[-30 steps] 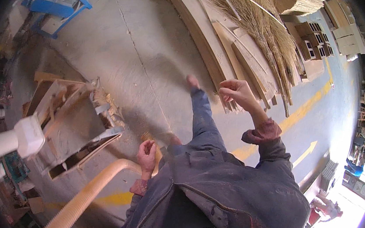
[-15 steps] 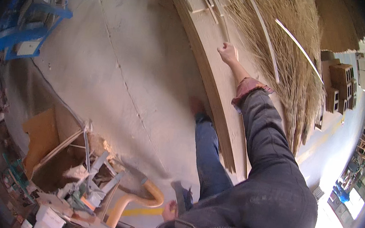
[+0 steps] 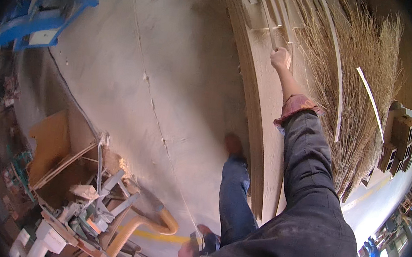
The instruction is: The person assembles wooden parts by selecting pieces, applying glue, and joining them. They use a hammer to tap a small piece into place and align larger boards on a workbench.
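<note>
Right hand (image 3: 281, 59) closed around the end of a thin strip (image 3: 271, 30) over stacked boards (image 3: 267, 97)

In the head view, the right arm stretches forward in a dark sleeve (image 3: 310, 151) with a reddish turned-back cuff (image 3: 299, 108). Its fingers are curled into a fist about the near end of the thin strip, which runs away from the hand toward the upper edge, above the long stacked boards. More narrow strips lie side by side with it at the far end of the stack.

The left hand (image 3: 187, 251) is low in the picture, close to the body and blurred; whether it is open or closed, or holds anything, I cannot tell.

To the right of the boards spreads a heap of dry twigs (image 3: 371, 60), with a long curved pale strip (image 3: 339, 72) and a shorter white strip (image 3: 371, 103) lying across it. One leg in blue jeans (image 3: 234, 195) stands just left of the stack. At lower left, a tan ribbed hose (image 3: 129, 233) bends beside a cluttered frame and a brown panel (image 3: 52, 138); a blue machine (image 3: 42, 26) stands at upper left.
</note>
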{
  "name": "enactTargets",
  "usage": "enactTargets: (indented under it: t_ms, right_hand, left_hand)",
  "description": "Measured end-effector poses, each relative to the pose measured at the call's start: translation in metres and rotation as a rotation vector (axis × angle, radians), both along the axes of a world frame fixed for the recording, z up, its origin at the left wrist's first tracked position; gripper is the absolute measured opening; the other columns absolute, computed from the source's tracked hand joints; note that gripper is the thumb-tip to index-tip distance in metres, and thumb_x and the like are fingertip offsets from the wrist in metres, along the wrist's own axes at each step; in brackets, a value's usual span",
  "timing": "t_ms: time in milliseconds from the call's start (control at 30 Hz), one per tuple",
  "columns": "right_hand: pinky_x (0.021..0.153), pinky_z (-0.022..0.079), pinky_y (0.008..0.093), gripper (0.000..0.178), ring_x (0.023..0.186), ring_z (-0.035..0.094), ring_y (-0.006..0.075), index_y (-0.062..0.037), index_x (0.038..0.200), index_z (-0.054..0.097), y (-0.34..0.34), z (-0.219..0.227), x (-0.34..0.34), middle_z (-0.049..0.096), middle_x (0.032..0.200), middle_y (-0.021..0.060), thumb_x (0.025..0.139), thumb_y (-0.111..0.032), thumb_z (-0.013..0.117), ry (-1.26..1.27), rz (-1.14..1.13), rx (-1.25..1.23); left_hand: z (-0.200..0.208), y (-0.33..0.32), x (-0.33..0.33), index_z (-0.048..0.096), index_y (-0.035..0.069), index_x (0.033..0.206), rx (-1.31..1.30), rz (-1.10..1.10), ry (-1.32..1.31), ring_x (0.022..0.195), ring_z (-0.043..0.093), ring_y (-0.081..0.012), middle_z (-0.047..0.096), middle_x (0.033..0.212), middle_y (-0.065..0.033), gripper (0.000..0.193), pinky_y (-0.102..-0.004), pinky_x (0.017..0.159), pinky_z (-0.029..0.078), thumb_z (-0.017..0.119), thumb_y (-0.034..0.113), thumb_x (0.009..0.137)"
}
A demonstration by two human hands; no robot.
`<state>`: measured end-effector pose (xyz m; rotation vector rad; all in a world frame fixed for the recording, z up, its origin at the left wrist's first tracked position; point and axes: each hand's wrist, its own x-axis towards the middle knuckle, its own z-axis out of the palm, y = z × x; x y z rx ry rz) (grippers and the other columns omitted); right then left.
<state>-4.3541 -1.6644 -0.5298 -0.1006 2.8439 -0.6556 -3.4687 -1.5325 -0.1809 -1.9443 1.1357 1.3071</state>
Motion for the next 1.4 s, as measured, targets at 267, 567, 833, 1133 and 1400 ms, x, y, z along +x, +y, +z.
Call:
enactTargets:
  t_ms: [267,567,833,1133,1400]
  right_hand:
    - [0.061,0.058,0.0295,0.013,0.069,0.067,0.0115,-0.007,0.096,0.071,0.033,0.16,0.2,0.069,0.082,0.0025,0.099,-0.02,0.071,-1.177,0.039,-1.033]
    - [0.071,0.056,0.0296,0.022,0.077,0.066,0.0146,0.0051,0.107,0.075,0.18,0.428,0.682,0.073,0.092,0.0069,0.095,-0.013,0.08,-1.479,0.258,-0.896]
    - [0.062,0.058,0.0285,0.024,0.073,0.07,0.0121,-0.0016,0.104,0.075,0.273,0.532,0.948,0.075,0.088,0.0043,0.099,-0.024,0.078,-1.535,1.024,-0.652]
    - [0.096,0.055,0.0447,0.052,0.104,0.072,0.029,-0.0087,0.121,0.074,0.212,0.656,1.063,0.075,0.112,0.0045,0.077,-0.03,0.092,0.48,2.097,-0.987]
    - [0.067,0.055,0.0354,0.04,0.076,0.066,0.0196,-0.0141,0.11,0.075,0.169,0.645,1.243,0.061,0.086,0.0002,0.079,-0.032,0.09,0.354,2.707,-1.179]
  left_hand:
    - [0.031,0.033,-0.043,0.061,-0.006,0.133,-0.156,0.437,0.377,0.114,0.072,-0.0225,0.074,0.122,-0.0175,0.036,-0.0327,0.101,0.056,0.071,0.006,0.1]
    - [0.092,0.04,0.016,0.07,-0.001,0.126,-0.671,0.148,0.638,0.103,0.069,-0.0154,0.076,0.115,-0.0108,0.033,-0.0338,0.093,0.056,0.068,0.025,0.106]
    - [0.218,0.059,0.24,0.068,-0.002,0.135,-0.163,0.172,1.086,0.105,0.073,-0.0157,0.076,0.115,-0.0091,0.041,-0.0334,0.093,0.06,0.076,0.013,0.098]
    - [0.308,0.186,0.464,0.062,-0.007,0.139,-0.578,0.548,1.198,0.11,0.073,-0.0183,0.076,0.122,-0.014,0.05,-0.0331,0.103,0.058,0.08,0.003,0.094]
    - [0.31,0.292,0.601,0.066,-0.009,0.132,-0.983,0.9,1.287,0.11,0.075,-0.0287,0.076,0.12,-0.0224,0.046,-0.0417,0.102,0.06,0.077,0.002,0.088]
